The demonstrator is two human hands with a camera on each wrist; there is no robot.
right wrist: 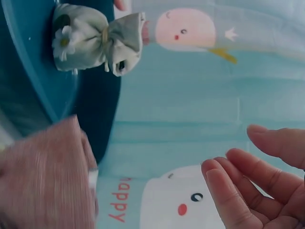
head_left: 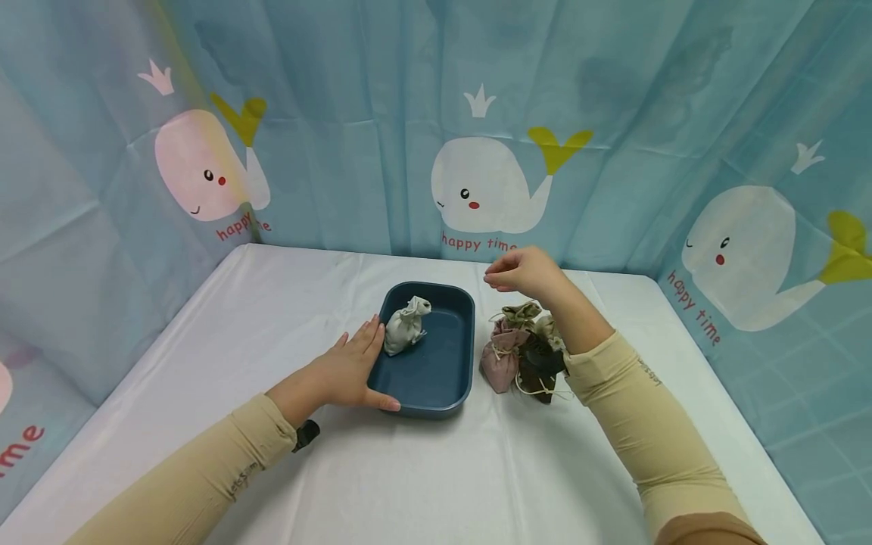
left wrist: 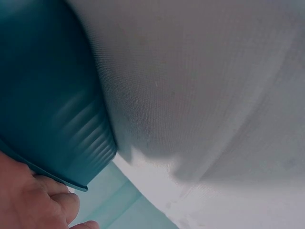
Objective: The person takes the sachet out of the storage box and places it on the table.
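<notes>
A dark blue tray (head_left: 436, 382) stands on the white table, holding one pale drawstring pouch (head_left: 403, 331) near its left wall. A white flower on that pouch (right wrist: 81, 40) shows in the right wrist view. My left hand (head_left: 347, 371) rests along the tray's left rim with fingers extended and thumb at the near corner. Raised over the table right of the tray is my right hand (head_left: 527, 272), its fingers loosely bent around nothing. Below it several small pouches stand close together, including a pink pouch (head_left: 500, 367) and a green pouch (head_left: 521, 312).
The pouch cluster sits just right of the tray, partly covered by the right forearm and a dark object at that wrist. A blue curtain (head_left: 395, 189) with whale prints hangs behind the white table (head_left: 409, 484) and along its sides.
</notes>
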